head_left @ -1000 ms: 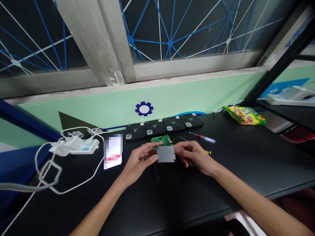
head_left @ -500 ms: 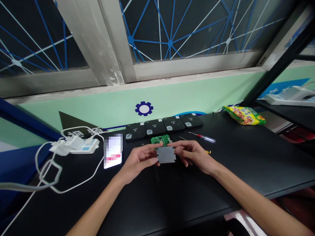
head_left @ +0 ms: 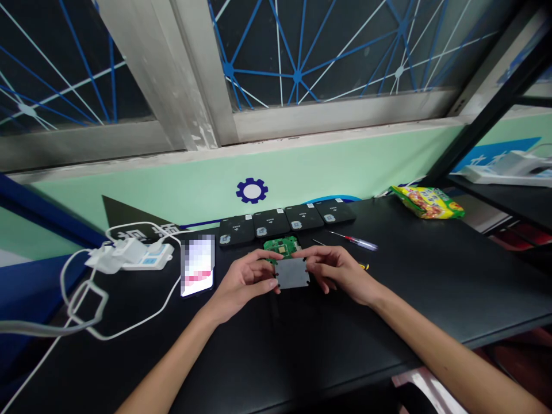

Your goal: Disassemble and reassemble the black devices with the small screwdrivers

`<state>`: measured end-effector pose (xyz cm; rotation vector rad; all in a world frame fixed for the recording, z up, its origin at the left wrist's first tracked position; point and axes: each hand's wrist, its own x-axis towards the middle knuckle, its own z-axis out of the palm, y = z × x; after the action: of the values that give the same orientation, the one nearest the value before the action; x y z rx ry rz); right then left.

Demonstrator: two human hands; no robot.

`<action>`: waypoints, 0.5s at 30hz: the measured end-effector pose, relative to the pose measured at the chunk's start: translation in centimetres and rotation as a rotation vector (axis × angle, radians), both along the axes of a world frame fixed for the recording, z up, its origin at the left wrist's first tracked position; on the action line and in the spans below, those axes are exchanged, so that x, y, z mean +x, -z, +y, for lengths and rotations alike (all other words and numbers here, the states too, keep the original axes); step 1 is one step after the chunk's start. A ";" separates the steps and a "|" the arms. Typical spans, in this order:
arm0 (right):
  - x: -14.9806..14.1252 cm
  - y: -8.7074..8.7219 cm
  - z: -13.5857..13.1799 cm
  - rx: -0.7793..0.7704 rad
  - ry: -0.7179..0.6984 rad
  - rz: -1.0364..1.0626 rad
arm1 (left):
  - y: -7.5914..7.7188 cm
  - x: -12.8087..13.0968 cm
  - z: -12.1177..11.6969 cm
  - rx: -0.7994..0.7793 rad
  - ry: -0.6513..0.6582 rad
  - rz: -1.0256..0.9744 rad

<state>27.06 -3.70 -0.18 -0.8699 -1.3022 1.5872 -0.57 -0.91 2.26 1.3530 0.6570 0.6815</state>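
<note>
Head view: gray plate [head_left: 292, 273] held just above the black table [head_left: 431, 287], pinched between left hand [head_left: 245, 282] on one edge and right hand [head_left: 334, 270] on the other. Green board [head_left: 281, 246] right behind the plate. Four black boxes [head_left: 284, 221] in a row farther behind. Phone [head_left: 198, 265] left of the plate. Screwdriver [head_left: 356, 242] to its right. Snack bag [head_left: 426, 202] far right.

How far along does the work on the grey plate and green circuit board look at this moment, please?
Done, apparently: four flat black boxes sit closed in a row by the wall. In hand: left hand and right hand pinch a flat grey rectangular plate over the green circuit board. Left: the board remains uncovered; the red-handled screwdriver lies untouched.
</note>
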 end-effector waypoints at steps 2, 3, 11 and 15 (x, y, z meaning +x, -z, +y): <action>0.0 0.0 0.0 0.009 -0.002 -0.012 | 0.0 0.0 0.0 -0.003 0.001 -0.002; 0.0 0.0 0.0 0.013 -0.007 -0.019 | 0.1 0.0 0.0 -0.004 0.003 0.001; 0.1 0.2 0.0 0.033 -0.013 -0.033 | 0.5 -0.1 0.0 -0.016 0.026 0.025; 0.2 0.3 0.0 0.029 -0.020 -0.035 | 0.6 -0.1 0.0 -0.015 0.041 -0.002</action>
<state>27.22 -3.73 -0.53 -0.8733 -1.3593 1.5706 -0.69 -0.91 1.66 1.3480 0.6299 0.6436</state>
